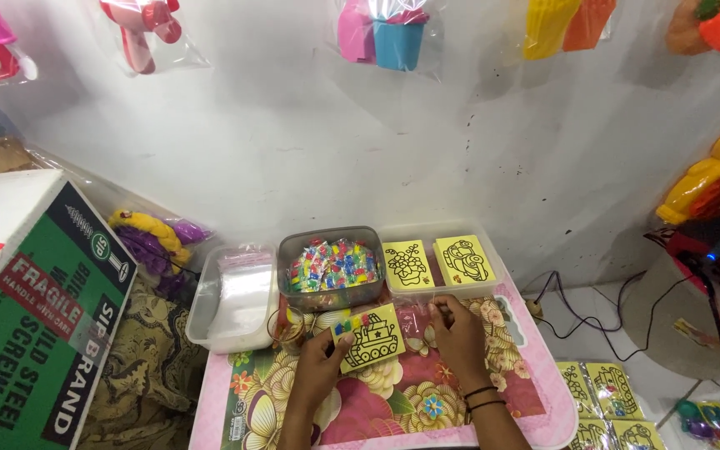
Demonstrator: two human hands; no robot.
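Note:
My left hand (320, 360) holds a yellow card (372, 337) printed with a black ship outline, together with a small strip of coloured sachets at its upper left corner. My right hand (458, 333) pinches the edge of a clear plastic sleeve (415, 321) just right of the card. Both hands hover over a small pink table with a floral top (393, 400). Two black bands circle my right wrist.
Behind the hands stand a grey tub of coloured sachets (332, 267), a clear tray of plastic sleeves (235, 296) and a clear tray holding upright yellow cards (438, 263). A green-and-white cardboard box (35, 325) sits left. Packed cards (602, 392) lie on the floor right. Toys hang on the wall.

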